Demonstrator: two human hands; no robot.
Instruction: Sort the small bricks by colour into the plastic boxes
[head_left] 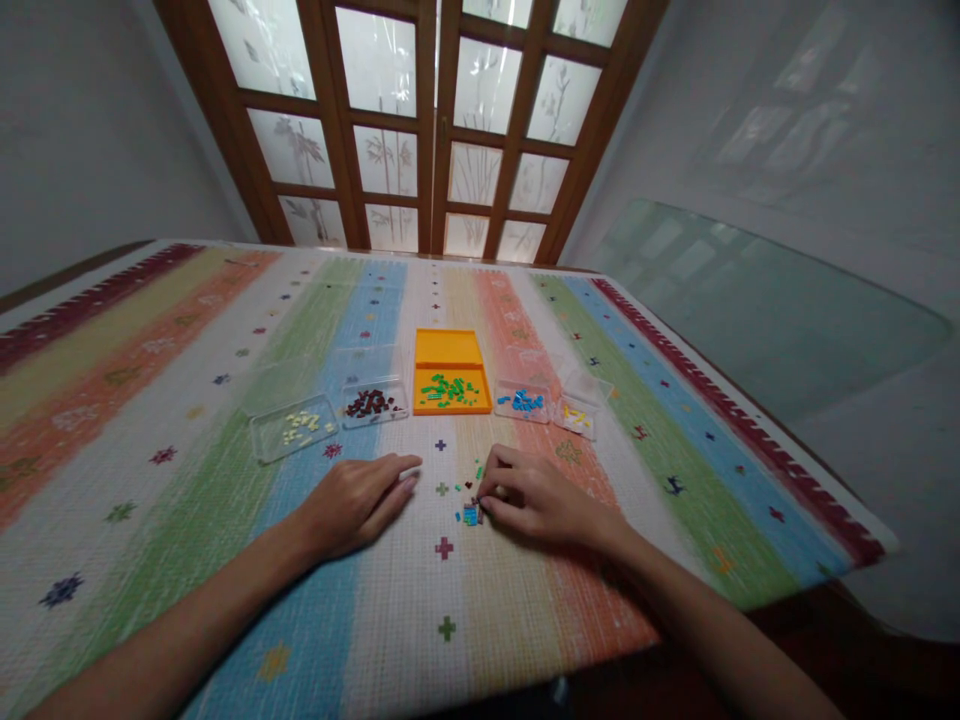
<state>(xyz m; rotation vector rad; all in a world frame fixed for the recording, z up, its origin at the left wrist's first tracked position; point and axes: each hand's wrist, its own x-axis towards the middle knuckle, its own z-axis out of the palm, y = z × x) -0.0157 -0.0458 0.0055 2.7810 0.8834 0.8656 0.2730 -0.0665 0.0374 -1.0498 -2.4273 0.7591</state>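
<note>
On the striped cloth before me lies a small cluster of tiny building bricks (pixel 471 515), mostly blue with some green and brown. My right hand (pixel 536 492) is at its right edge, thumb and fingertips pinched together there. Whatever is between those fingertips is too small to make out. A few loose pieces, among them a green brick (pixel 479 472) and a dark brown brick (pixel 469 485), lie just above the cluster. My left hand (pixel 365 503) rests on the cloth to the left, fingers stretched out and apart, holding nothing.
An orange box (pixel 452 410) with its lid raised holds green bricks. Clear trays stand beside it, with cream bricks (pixel 302 428), brown bricks (pixel 370 404), blue bricks (pixel 523 402) and yellow bricks (pixel 576 418). Beyond the striped tablecloth (pixel 405 620) are paned wooden doors (pixel 433 130).
</note>
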